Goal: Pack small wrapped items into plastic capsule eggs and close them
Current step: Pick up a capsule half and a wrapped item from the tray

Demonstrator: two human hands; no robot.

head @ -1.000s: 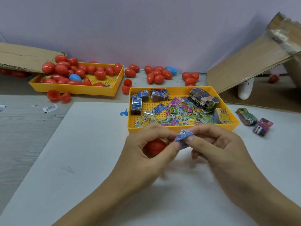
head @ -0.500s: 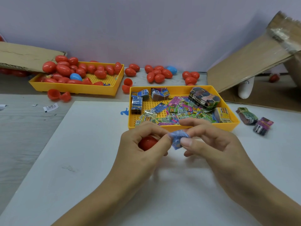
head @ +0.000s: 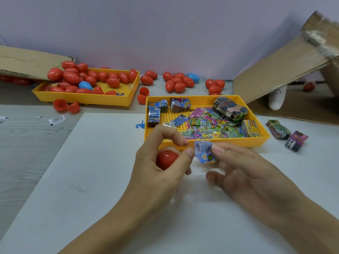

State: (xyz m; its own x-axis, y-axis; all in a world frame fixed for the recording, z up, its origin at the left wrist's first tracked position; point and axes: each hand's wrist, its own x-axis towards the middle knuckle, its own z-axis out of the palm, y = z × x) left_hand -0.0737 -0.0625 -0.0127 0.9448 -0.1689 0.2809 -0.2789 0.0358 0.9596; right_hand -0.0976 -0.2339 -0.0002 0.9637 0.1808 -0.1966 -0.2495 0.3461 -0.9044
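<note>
The left hand (head: pixel 161 167) cups a red plastic egg piece (head: pixel 166 158); the right hand's (head: pixel 244 173) fingers (head: pixel 219 149) pinch a small blue wrapped packet (head: pixel 204 153). Unfolded, it may jam the closure.

The one camera sits on my head, looking forward and down over the white board (head: pixel 102 180) lying on the table. My left hand (head: pixel 157 167) and right hand (head: pixel 245 173) fill the near middle, close under the lens. The view reaches the table's far edge, where the wall rises. The wide lens bends the cardboard flap (head: pixel 286 70) at the far right corner.
</note>
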